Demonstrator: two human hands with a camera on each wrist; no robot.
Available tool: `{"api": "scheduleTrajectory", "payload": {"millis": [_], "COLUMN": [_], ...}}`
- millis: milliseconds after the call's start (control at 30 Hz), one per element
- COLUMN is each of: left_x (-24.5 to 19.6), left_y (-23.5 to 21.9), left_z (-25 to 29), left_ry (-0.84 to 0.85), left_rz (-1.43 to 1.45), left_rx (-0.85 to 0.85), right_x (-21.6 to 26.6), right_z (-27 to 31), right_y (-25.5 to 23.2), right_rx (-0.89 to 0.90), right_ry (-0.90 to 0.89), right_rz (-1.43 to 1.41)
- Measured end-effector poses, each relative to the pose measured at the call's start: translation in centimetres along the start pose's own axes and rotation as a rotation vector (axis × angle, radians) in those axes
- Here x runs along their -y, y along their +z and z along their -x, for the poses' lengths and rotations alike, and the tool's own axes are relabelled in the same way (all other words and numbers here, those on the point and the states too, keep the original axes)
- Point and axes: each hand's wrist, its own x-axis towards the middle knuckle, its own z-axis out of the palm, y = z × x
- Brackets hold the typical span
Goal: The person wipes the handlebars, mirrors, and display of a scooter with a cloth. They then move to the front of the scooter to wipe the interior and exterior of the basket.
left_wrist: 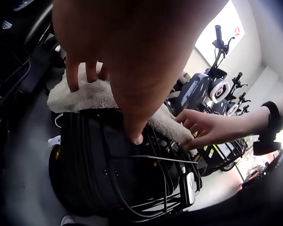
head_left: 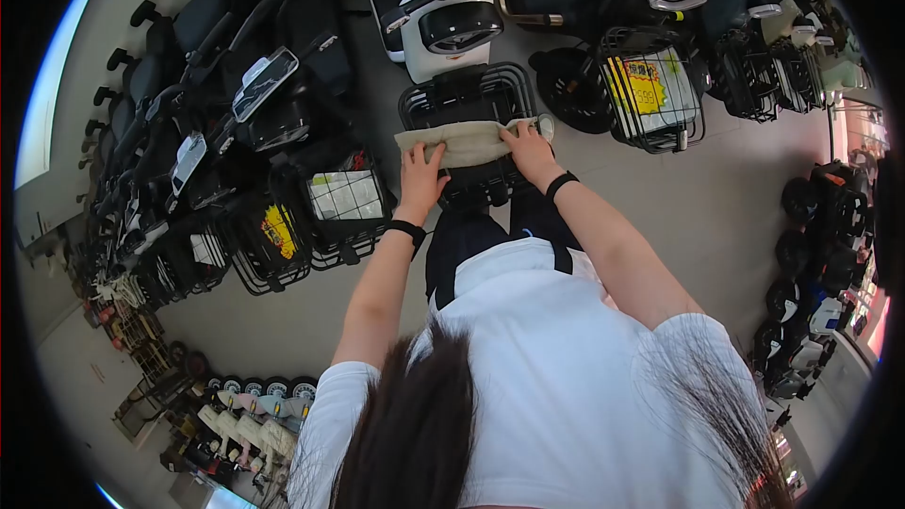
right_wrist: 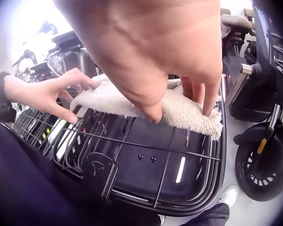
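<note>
A beige terry cloth [head_left: 462, 143], folded into a long strip, lies across the top of a black wire basket [head_left: 407, 99]. My left hand [head_left: 421, 179] holds its left end, fingers over the top and thumb lower on the near side. At the other end my right hand [head_left: 533, 153] pinches the cloth between thumb and fingers. In the right wrist view the cloth [right_wrist: 191, 113] sags over the wires, and the basket's dark bottom panel [right_wrist: 153, 146] shows below. The left wrist view has the left thumb [left_wrist: 137, 139] pointing down in front of the cloth [left_wrist: 80, 96].
A white-fronted scooter [head_left: 448, 28] stands just beyond the basket. Rows of parked bikes flank it, with a basket holding a yellow price sign [head_left: 636, 85] on the right and a basket with white paper [head_left: 344, 193] on the left. Grey floor [head_left: 650, 207] lies between the rows.
</note>
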Motion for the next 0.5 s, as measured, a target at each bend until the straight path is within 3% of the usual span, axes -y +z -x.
{"api": "scheduleTrajectory", "payload": {"millis": [133, 367, 467, 500], "left_x": [0.8, -0.2, -1.5, -2.2], "left_y": [1.0, 0.3, -2.0, -3.3], "left_z": [0.1, -1.5, -4.1, -4.9], "left_ry": [0.025, 0.073, 0.011, 0.007], "left_rz": [-0.019, 0.024, 0.049, 0.046], "left_rx": [0.129, 0.11, 0.007, 0.012], "right_x": [-0.3, -2.7, -3.0, -3.2], "right_z": [0.2, -0.8, -3.1, -4.5], "right_y": [-0.4, -3.3, -6.6, -7.6], "right_rx": [-0.005, 0.05, -0.067, -0.213], "right_ry": [-0.061, -0.115, -0.121, -0.191], "right_rz": [-0.003, -0.104, -0.192, -0.119]}}
